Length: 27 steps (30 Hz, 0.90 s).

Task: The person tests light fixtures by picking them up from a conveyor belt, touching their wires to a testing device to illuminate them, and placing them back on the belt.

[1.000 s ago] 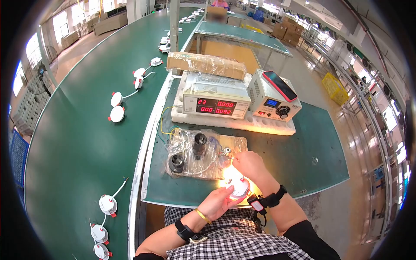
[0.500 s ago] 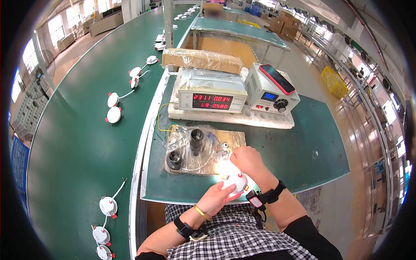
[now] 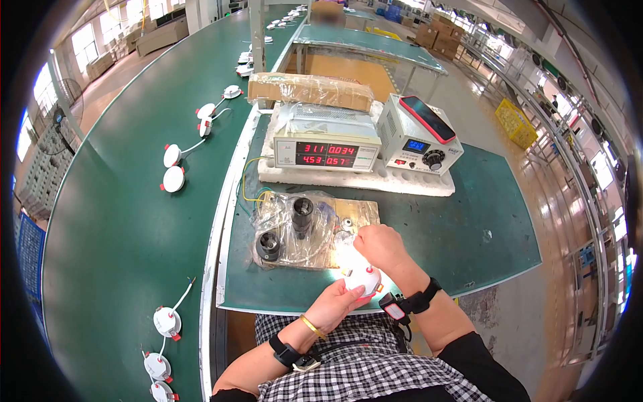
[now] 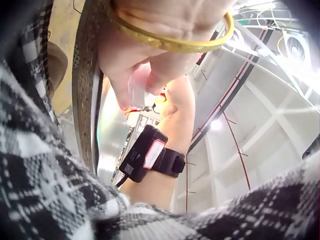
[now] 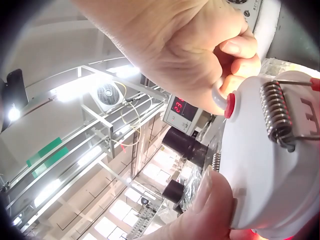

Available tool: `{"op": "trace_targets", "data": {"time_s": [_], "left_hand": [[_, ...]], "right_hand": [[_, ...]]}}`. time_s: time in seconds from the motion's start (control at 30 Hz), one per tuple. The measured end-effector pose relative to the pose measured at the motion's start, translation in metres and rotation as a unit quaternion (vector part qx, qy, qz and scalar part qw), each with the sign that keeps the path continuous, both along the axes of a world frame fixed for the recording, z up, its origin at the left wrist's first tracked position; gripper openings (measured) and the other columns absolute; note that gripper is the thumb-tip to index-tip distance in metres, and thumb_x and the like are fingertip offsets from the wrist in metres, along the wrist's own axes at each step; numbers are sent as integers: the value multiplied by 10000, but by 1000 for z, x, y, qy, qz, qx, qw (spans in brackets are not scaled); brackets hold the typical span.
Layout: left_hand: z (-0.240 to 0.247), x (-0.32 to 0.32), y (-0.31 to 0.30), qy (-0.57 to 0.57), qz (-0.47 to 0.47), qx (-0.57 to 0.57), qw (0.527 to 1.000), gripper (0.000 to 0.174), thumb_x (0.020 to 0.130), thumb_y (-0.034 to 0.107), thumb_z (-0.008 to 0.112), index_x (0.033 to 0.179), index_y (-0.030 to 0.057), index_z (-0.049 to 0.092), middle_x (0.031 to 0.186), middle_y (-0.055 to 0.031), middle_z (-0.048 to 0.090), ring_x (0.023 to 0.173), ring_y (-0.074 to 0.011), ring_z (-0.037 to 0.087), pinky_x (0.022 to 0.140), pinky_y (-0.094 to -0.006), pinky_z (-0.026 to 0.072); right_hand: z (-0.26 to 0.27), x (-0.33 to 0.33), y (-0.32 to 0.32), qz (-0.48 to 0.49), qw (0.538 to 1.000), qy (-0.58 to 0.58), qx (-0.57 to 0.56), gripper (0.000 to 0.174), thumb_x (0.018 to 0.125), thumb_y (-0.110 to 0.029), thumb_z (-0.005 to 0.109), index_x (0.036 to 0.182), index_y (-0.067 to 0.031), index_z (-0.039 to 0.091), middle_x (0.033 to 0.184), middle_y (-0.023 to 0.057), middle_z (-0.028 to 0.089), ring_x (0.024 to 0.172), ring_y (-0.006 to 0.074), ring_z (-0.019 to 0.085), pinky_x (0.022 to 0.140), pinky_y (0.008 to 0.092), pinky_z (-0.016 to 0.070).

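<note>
My left hand (image 3: 337, 301) grips a round white downlight (image 3: 362, 282) by its edge, thumb on its back. Light glares from under it onto the bench. In the right wrist view a coiled spring clip (image 5: 275, 112) and a red grommet (image 5: 229, 105) show on the housing. A white cord (image 5: 218, 95) leaves the grommet, and my right hand (image 3: 383, 248) pinches it with curled fingers. That hand is over the right edge of a wooden board (image 3: 358, 213); the cord's far end is hidden. Two black lamp sockets (image 3: 303, 213) stand on the plastic-wrapped board.
Behind the board, a meter (image 3: 326, 155) with red digits and a dial power unit (image 3: 420, 151) sit on white foam (image 3: 355, 179). A phone (image 3: 427, 119) lies on the power unit. Several downlights (image 3: 167, 322) lie along the green table (image 3: 134, 234) on the left.
The lamp's glow has turned from yellowish to bright white, and the meter's digits have risen from near zero. Both hands keep their hold and have barely shifted.
</note>
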<state>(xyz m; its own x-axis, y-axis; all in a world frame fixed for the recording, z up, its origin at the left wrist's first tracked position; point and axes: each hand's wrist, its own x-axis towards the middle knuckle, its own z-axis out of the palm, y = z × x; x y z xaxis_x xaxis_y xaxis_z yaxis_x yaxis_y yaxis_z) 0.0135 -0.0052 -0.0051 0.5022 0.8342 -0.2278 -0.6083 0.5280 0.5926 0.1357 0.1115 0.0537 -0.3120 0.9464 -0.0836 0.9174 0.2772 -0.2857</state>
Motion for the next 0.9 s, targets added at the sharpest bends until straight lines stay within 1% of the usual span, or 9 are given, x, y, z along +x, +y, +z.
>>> {"op": "trace_targets", "data": {"time_s": [0.27,0.5,0.57,0.63,0.67,0.73,0.77,0.87,0.9], "left_hand": [[-3,-1,0,-1,-5,-4,1000,360,980,142,469,1279,-53,418,1279,-113,512,1177,-189,513,1063,-350,390],[3,-3,0,-12,-6,-3,1000,372,979,134,466,1294,-53,402,1289,-122,503,1177,-202,514,1054,-353,404],[5,-5,0,-18,3,-9,1000,428,1007,238,404,1324,-48,373,1312,-154,491,1196,-244,512,1050,-358,407],[15,-9,1,-35,-9,-37,999,494,1023,325,316,1350,-45,344,1337,-179,469,1220,-279,498,1051,-376,406],[18,-10,1,-34,-13,-40,999,494,1023,325,316,1350,-45,344,1337,-179,469,1220,-279,498,1051,-376,406],[23,-11,-3,-38,-8,-18,999,533,1025,368,257,1365,-37,326,1356,-187,452,1236,-299,484,1050,-392,406],[26,-11,-5,-36,-10,-21,999,533,1025,368,257,1365,-37,326,1356,-187,452,1236,-299,484,1050,-392,406],[35,-12,-11,-41,-5,-7,999,536,1024,375,248,1370,-28,324,1349,-185,460,1249,-302,471,1049,-403,407],[36,-13,-12,-54,-5,-11,998,516,1023,361,283,1364,-22,345,1345,-168,467,1239,-275,481,1047,-388,405]], "right_hand": [[3,-1,-2,6,1000,11,0,253,769,-226,534,760,-25,688,767,198,660,738,368,654,691,457,518],[-2,1,-2,17,999,17,31,245,771,-217,545,737,-17,681,725,205,648,700,370,651,665,457,520],[-3,2,-5,14,999,19,33,246,776,-217,544,732,-17,680,718,205,646,693,370,649,659,460,520],[10,1,-11,6,998,34,50,257,792,-225,537,730,-19,677,693,197,641,675,367,647,642,464,519],[14,0,-15,8,997,48,67,256,809,-224,530,729,-24,667,679,193,638,662,365,645,620,461,518],[24,-1,-22,6,995,59,83,248,814,-219,530,728,-26,660,683,190,640,659,365,644,612,455,519],[29,-3,-25,7,992,70,102,242,819,-214,530,726,-28,652,688,188,642,656,365,643,605,448,519],[38,-4,-33,16,990,84,110,222,820,-199,531,727,-30,640,688,181,642,647,361,642,593,440,520],[38,-4,-35,15,990,84,110,222,820,-199,531,727,-30,640,688,181,642,647,361,642,593,440,520]]}}
